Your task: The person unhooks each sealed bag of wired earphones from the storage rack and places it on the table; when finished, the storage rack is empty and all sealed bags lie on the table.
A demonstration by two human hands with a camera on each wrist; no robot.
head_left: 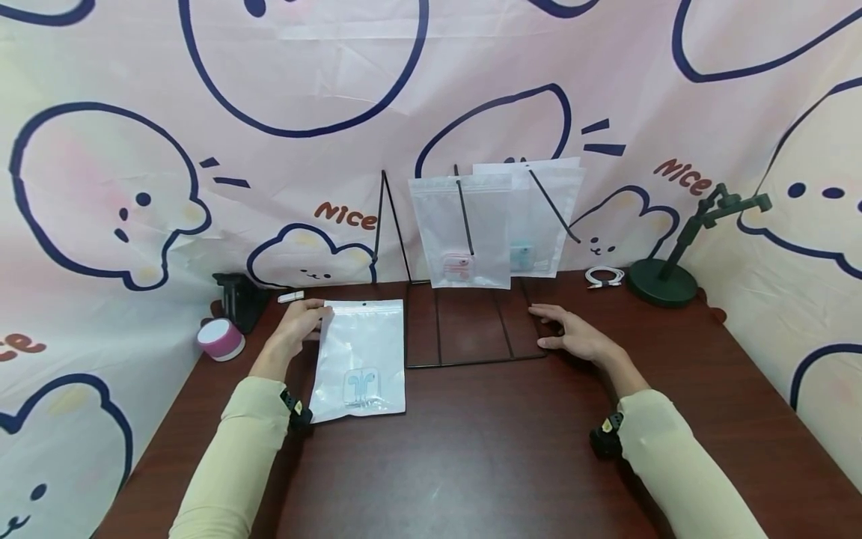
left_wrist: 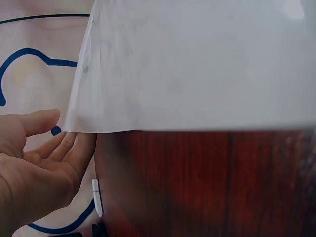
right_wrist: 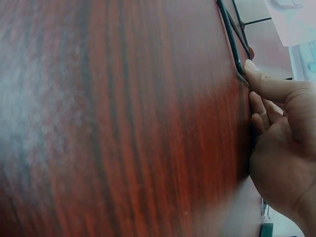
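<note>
Bag: long axis pointing away, top farthest; left hand, right hand spread.

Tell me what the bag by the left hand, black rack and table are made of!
The bag: probably glossy plastic, thin and reflecting light. The black rack: likely coated metal, slim straight rods. The table: maybe wood or laminate, shiny with dark grain.

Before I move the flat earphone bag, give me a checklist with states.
1. Left prong of the black wire rack free: ok, no bag on it.
2. Earphone bag hang hole uncovered: ok, visible at its top edge.
3. Left hand grip on the bag's top-left corner firm: cannot tell.
4. Right hand at the rack's right front corner: ok.
5. Two hanging bags on the other prongs: ok.
</note>
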